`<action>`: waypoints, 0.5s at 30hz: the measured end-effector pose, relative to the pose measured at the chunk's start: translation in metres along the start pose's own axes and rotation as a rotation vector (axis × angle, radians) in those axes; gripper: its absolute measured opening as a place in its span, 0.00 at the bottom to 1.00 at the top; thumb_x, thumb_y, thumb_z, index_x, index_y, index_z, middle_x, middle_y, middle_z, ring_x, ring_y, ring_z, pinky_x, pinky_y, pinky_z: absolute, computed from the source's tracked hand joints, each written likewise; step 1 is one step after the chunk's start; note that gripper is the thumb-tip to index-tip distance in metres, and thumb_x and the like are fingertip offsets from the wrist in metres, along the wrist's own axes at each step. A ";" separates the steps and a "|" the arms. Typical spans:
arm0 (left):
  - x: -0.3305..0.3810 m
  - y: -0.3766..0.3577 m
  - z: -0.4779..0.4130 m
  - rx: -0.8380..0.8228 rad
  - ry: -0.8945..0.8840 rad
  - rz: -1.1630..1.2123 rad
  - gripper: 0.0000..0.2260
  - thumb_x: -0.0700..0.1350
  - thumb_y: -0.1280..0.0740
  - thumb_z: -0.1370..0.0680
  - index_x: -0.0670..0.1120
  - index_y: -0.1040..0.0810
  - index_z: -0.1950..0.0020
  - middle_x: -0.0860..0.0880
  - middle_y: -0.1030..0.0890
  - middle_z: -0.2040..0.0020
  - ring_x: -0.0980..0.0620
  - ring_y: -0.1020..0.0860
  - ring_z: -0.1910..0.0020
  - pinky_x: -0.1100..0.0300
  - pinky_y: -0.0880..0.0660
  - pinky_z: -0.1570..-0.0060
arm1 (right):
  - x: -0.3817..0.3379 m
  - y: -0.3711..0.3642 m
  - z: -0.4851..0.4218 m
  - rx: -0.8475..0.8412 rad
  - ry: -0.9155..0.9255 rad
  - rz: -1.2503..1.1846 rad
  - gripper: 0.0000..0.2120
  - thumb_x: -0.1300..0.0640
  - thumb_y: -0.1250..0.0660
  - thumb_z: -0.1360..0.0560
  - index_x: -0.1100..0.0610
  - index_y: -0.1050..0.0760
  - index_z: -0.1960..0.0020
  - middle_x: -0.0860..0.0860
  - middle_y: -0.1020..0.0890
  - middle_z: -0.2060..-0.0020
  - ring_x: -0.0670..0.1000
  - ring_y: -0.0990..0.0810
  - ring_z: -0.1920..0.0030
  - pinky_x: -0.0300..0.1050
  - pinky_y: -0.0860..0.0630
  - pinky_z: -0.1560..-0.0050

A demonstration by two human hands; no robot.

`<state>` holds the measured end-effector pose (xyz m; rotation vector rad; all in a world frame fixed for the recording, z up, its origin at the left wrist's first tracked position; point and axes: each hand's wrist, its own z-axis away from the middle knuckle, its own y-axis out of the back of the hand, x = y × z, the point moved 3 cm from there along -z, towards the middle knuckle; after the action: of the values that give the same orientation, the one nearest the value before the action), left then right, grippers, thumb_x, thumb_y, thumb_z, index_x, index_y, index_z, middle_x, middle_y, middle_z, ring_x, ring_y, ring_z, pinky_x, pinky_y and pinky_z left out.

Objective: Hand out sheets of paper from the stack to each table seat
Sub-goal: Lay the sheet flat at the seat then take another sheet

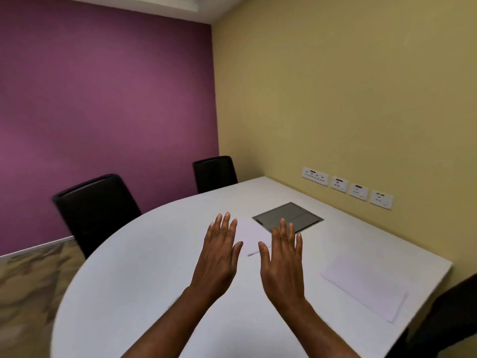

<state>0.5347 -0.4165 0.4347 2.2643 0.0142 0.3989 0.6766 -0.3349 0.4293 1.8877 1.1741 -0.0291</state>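
Note:
A stack of white paper [249, 235] lies on the white table [144, 257], partly hidden behind my hands. My left hand [219, 251] hovers flat with fingers spread just left of the stack, holding nothing. My right hand [282, 257] hovers the same way at the stack's right side, also empty. A single white sheet [366, 285] lies flat near the table's right edge. Whether my hands touch the stack I cannot tell.
A grey cable hatch [296, 215] is set into the table beyond the stack. Two black chairs [98, 210] [214, 174] stand at the far side by the purple wall. Wall sockets [347, 188] line the yellow wall. A dark chair edge [446, 316] shows at lower right.

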 end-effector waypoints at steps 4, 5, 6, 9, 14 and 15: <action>-0.055 0.067 0.035 0.027 0.007 -0.052 0.25 0.54 0.49 0.15 0.51 0.50 0.19 0.53 0.54 0.18 0.55 0.59 0.20 0.60 0.63 0.22 | -0.087 -0.013 0.029 0.012 0.014 -0.015 0.29 0.44 0.54 0.17 0.58 0.40 0.22 0.55 0.47 0.20 0.53 0.56 0.19 0.57 0.54 0.21; -0.064 0.081 0.042 0.035 0.005 -0.058 0.25 0.53 0.49 0.15 0.51 0.50 0.19 0.53 0.53 0.18 0.55 0.59 0.20 0.61 0.64 0.23 | -0.104 -0.016 0.035 0.007 0.015 -0.009 0.29 0.44 0.55 0.17 0.58 0.41 0.22 0.55 0.47 0.19 0.53 0.56 0.19 0.57 0.55 0.21; -0.076 0.096 0.051 0.040 0.004 -0.065 0.25 0.53 0.48 0.15 0.51 0.50 0.19 0.53 0.53 0.18 0.55 0.59 0.20 0.61 0.64 0.23 | -0.124 -0.020 0.042 0.000 0.019 0.000 0.30 0.43 0.56 0.17 0.59 0.41 0.22 0.55 0.48 0.19 0.53 0.57 0.19 0.57 0.55 0.21; -0.111 0.138 0.075 0.048 0.002 -0.077 0.25 0.53 0.48 0.15 0.50 0.50 0.19 0.52 0.53 0.18 0.55 0.60 0.20 0.60 0.63 0.23 | -0.180 -0.030 0.056 0.008 0.020 -0.009 0.30 0.43 0.56 0.17 0.59 0.41 0.22 0.56 0.48 0.19 0.54 0.56 0.19 0.57 0.55 0.21; -0.160 0.182 0.093 0.075 0.043 -0.074 0.26 0.53 0.47 0.15 0.49 0.48 0.19 0.51 0.52 0.18 0.55 0.59 0.20 0.54 0.58 0.22 | -0.239 -0.052 0.065 -0.009 0.045 0.020 0.29 0.45 0.53 0.17 0.59 0.43 0.21 0.56 0.50 0.19 0.54 0.58 0.19 0.57 0.55 0.21; -0.168 0.188 0.095 0.083 0.045 -0.074 0.26 0.53 0.47 0.15 0.48 0.48 0.19 0.51 0.51 0.18 0.55 0.59 0.20 0.53 0.57 0.22 | -0.244 -0.055 0.063 -0.013 0.042 0.024 0.29 0.44 0.52 0.17 0.59 0.42 0.21 0.56 0.50 0.19 0.54 0.58 0.20 0.57 0.55 0.21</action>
<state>0.3800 -0.6342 0.4676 2.3278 0.1394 0.4170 0.5268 -0.5430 0.4610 1.8994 1.1773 0.0314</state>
